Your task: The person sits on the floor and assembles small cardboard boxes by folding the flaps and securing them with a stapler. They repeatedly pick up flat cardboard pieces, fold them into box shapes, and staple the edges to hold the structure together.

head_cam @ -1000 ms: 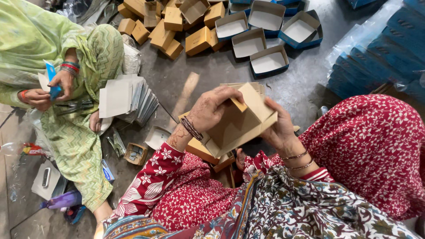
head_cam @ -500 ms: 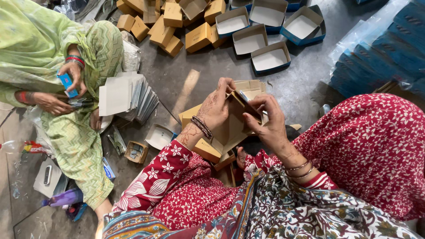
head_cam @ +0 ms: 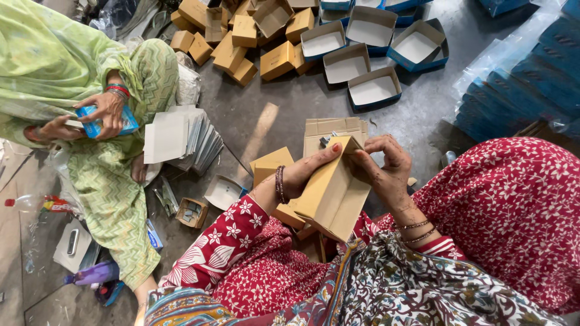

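Gripping a half-folded brown cardboard box (head_cam: 331,192) above the lap, left hand (head_cam: 308,172) clamped on its side, right hand (head_cam: 386,166) pinching the top edge; probably light, flimsy, best held by creases.

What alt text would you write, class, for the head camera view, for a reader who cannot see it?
Seen from above, a person's left hand and right hand hold a tan cardboard box over a red floral lap. A second person in green sits nearby holding a small blue box, beside stacked white card sheets. Tan boxes and blue trays lie on the concrete floor.
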